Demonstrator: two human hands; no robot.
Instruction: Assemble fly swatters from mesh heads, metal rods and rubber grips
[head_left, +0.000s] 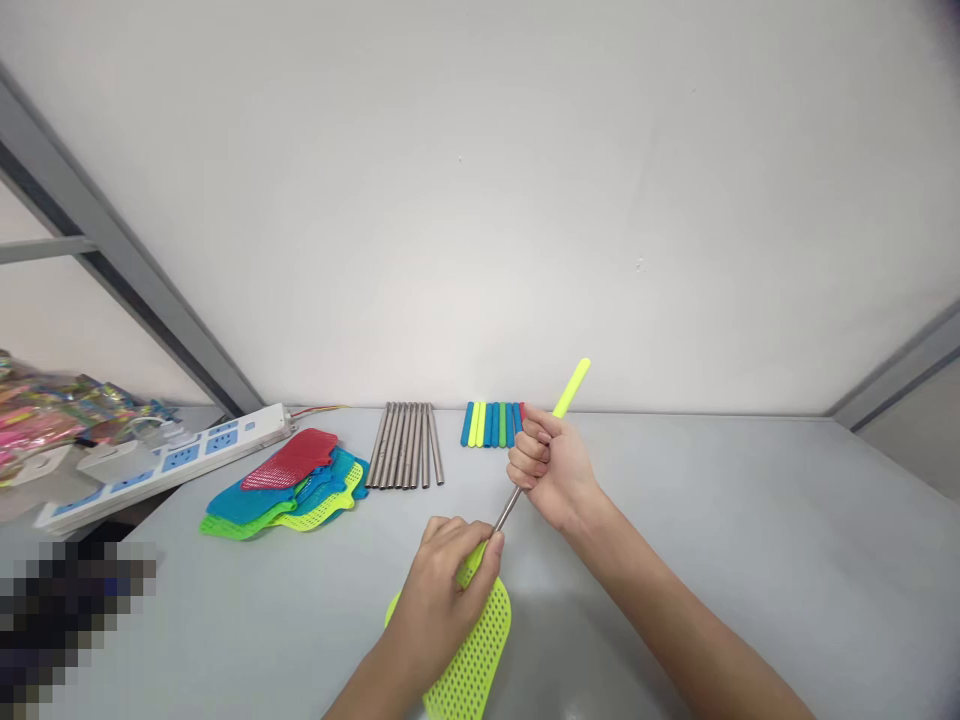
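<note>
Closed around the neck of a yellow-green perforated fly swatter head (474,655) is my left hand (448,590). A thin metal rod (507,509) runs from that neck up to my right hand (551,462). My right hand is wrapped around the fly swatter's handle end, and a yellow grip sleeve (573,386) sticks out above the fist. Head, rod and sleeve lie along one slanted line. The joints inside both hands are hidden.
Several metal rods (405,446) lie in a row at the back. Coloured grip sleeves (489,425) lie right of them. Left are stacked swatter heads (289,485), a power strip (187,457) and colourful plastic-wrapped items (67,415). A wall (525,220) stands behind the table (720,520).
</note>
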